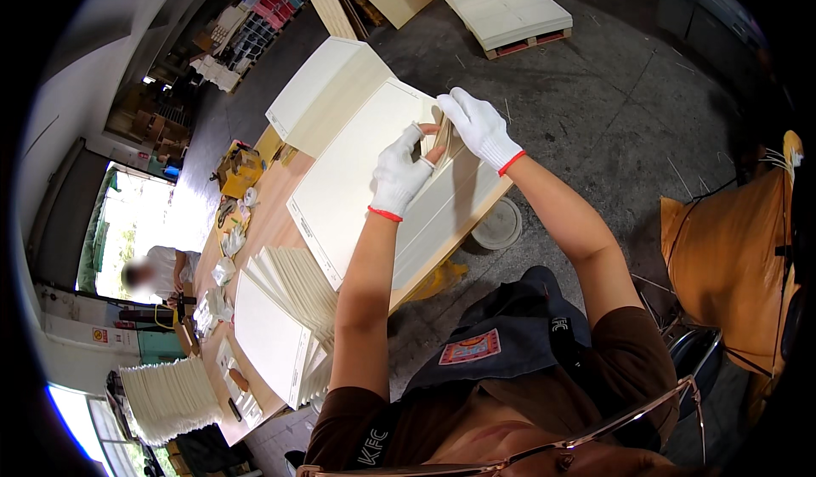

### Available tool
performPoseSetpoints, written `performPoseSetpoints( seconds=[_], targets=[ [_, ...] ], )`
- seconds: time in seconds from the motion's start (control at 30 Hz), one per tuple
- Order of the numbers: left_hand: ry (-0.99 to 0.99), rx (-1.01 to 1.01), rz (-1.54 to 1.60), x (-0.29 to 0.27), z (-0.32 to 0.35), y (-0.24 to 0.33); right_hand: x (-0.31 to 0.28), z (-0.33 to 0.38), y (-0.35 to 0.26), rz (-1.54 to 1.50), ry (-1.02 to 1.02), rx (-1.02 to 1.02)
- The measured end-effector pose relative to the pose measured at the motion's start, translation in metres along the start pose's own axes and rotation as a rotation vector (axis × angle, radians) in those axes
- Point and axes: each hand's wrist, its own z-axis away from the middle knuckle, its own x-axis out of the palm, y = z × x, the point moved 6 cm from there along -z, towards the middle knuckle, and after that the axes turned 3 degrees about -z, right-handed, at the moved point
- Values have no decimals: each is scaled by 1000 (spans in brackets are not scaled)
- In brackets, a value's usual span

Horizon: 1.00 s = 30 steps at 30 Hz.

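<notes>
Both my hands wear white knit gloves with red cuffs. My left hand (399,174) and my right hand (479,125) together pinch a small tan cardboard piece (440,141) held upright between their fingertips. They hover over a large cream board (357,171) lying flat on the wooden workbench (263,222). Much of the small piece is hidden by my fingers.
A fanned stack of cream sheets (285,324) lies at the bench's near end. A second thick stack (327,95) sits beyond the board. A yellow tape dispenser (240,169) and paper scraps line the bench's left edge. Another person (157,273) stands at left. An orange sack (731,256) is at right.
</notes>
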Motion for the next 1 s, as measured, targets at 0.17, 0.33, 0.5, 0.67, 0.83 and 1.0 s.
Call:
performPoseSetpoints(
  seconds=[0.17, 0.33, 0.5, 0.67, 0.83, 1.0],
  targets=[
    [-13, 3, 50, 0, -2, -2, -2, 0, -2, -5, 1, 46],
    [31, 20, 29, -5, 3, 5, -7, 3, -9, -55, -9, 93],
    [50, 59, -61, -7, 1, 8, -7, 2, -7, -17, -10, 116],
    [-61, -30, -101, 0, 3, 5, -2, 1, -2, -52, 53, 62],
    [-10, 117, -144, -1, 9, 24, -7, 3, -1, -314, -60, 96],
    [-33, 42, -225, -3, 12, 21, -37, 11, 16, 374, -151, 278]
  ],
)
